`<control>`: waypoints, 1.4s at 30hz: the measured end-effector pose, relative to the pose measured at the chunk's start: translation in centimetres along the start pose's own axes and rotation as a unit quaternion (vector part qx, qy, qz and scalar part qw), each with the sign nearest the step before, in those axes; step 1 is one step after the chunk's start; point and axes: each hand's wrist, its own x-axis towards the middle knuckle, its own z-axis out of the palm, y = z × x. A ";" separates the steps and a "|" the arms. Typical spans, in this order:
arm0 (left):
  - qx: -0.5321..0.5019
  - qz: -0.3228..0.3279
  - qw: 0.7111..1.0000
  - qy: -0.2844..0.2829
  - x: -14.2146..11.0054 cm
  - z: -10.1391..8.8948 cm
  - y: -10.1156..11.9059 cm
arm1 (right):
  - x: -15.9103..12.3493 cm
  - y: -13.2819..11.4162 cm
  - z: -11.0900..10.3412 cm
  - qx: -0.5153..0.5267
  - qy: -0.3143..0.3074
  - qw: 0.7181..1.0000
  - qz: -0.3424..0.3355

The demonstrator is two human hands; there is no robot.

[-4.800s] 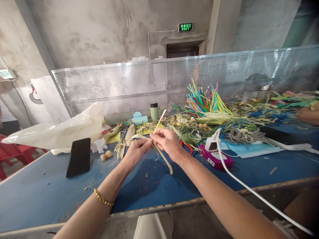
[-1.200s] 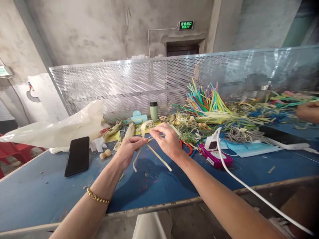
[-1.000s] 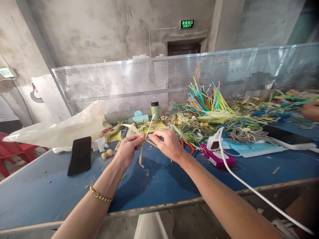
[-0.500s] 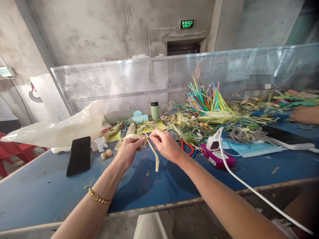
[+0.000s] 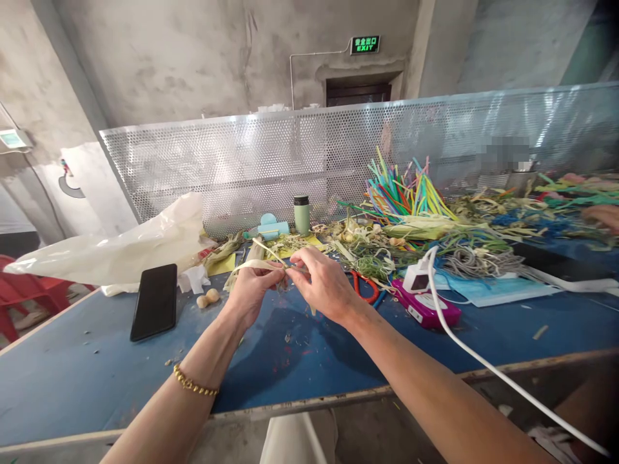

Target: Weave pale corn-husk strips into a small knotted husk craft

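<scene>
My left hand (image 5: 252, 290) and my right hand (image 5: 322, 282) meet over the middle of the blue table. Left thumb and fingers pinch a pale, dried husk strip (image 5: 258, 265), which curves away to the left over the knuckles. The fingers of my right hand are closed on the same work, close beside the left fingertips. A thin pale stalk (image 5: 267, 249) pokes up and to the left from between the hands, and a small end shows below the right hand. Where the pieces join is hidden by my fingers.
A black phone (image 5: 154, 301), two small round tan balls (image 5: 207, 298) and plastic sheeting (image 5: 120, 254) lie left. Behind stand a green bottle (image 5: 302, 214) and colourful pipe cleaners (image 5: 403, 193). To the right are red-handled scissors (image 5: 366, 287), a purple box (image 5: 425, 305), a white cable (image 5: 464, 351) and another person's hand (image 5: 603, 216).
The pale strip that hung down below my fingers has swung out of that place; a thin stalk now points up and left. My right hand has turned and closed in on the left.
</scene>
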 end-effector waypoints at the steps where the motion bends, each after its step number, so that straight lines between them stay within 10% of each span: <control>1: -0.001 0.001 1.000 0.005 0.0 0.0 -0.1 | 0.0 -0.1 -0.1 -0.018 -0.006 1.000 -0.009; 10: 0.007 -0.002 1.000 -0.015 -0.2 0.2 -0.1 | 0.0 -0.7 -0.3 -0.160 -0.039 0.983 -0.079; 20: 0.106 0.026 0.994 -0.019 -0.1 -0.3 0.0 | 0.5 0.2 0.1 0.041 -0.028 0.999 0.019; 42: -0.013 0.014 0.997 -0.074 -0.5 0.3 0.6 | 0.4 0.0 0.2 0.083 0.001 0.995 0.051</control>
